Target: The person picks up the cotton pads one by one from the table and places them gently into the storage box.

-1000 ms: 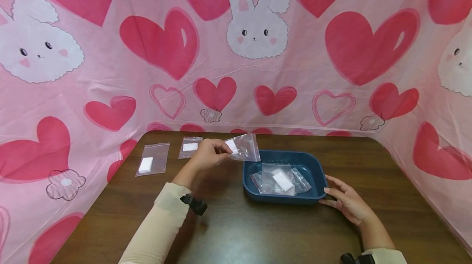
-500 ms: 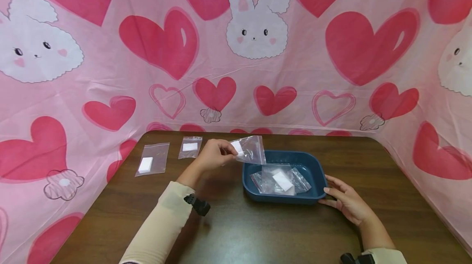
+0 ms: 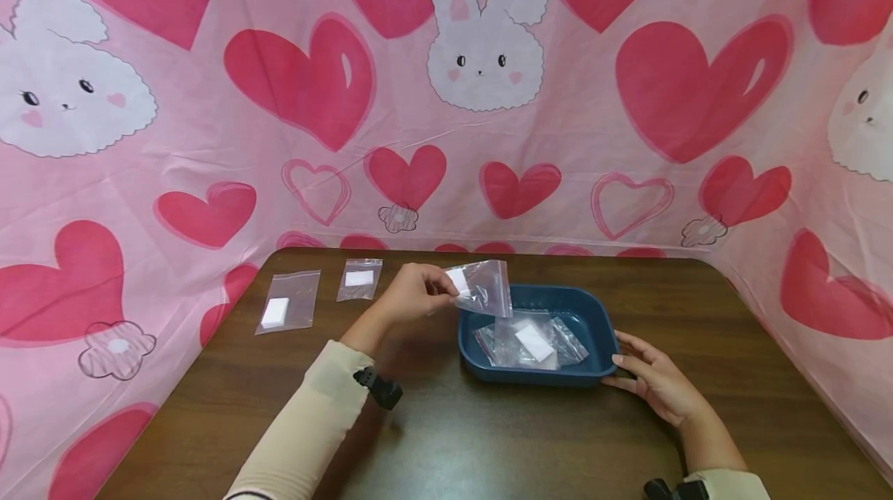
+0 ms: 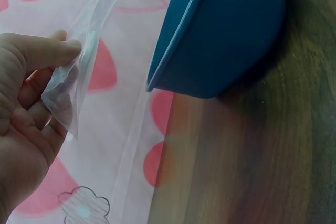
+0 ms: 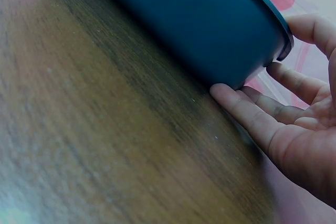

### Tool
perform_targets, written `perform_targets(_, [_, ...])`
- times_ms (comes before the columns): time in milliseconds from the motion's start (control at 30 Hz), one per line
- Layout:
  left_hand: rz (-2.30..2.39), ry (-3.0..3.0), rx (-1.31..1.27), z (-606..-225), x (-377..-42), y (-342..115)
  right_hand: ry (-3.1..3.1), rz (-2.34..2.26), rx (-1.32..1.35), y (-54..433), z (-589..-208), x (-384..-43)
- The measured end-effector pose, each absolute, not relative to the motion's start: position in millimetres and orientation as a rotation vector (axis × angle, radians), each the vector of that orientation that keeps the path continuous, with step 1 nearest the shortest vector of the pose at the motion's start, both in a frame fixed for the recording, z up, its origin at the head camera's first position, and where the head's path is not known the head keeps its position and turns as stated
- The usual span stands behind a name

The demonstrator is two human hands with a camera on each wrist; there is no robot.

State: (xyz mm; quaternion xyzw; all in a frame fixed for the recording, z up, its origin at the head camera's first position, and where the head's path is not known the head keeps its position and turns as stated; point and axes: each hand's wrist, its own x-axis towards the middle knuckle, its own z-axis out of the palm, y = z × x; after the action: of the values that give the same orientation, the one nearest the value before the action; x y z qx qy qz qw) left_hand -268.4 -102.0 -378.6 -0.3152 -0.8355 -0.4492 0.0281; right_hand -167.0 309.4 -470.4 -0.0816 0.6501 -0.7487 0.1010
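In the head view my left hand (image 3: 417, 292) pinches a clear zip bag (image 3: 487, 287) with a white block inside, between thumb and fingers. The bag's sealed end overlaps the back left rim of a dark blue basin (image 3: 540, 377). In the left wrist view the thumb lies flat against the bag (image 4: 79, 85), to the left of the basin (image 4: 236, 35). Inside the basin several bags (image 3: 512, 329) with white blocks lie in a heap. My right hand (image 3: 659, 384) touches the basin's right end with extended fingers (image 5: 252, 116), from rim down to base.
Two more clear bags with white blocks, a larger one (image 3: 300, 302) and a smaller one (image 3: 359, 280), lie flat on the brown wooden table (image 3: 446, 438) at the back left. A pink curtain (image 3: 446, 198) with hearts and rabbits hangs behind the table.
My left hand has moved a short way right with its bag, whose end has come over the basin's left rim. My right hand and the basin have stayed put.
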Motion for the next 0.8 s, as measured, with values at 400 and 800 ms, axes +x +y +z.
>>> perform_targets(400, [-1.376,-2.576,-1.044,-377,-267,-90,1.909,-2.209,-0.234,310,-469,-166])
perform_targets(800, [-1.343,-2.565,-1.158,-380,-271,-78,1.898,-2.222,-0.248,309,-469,-164])
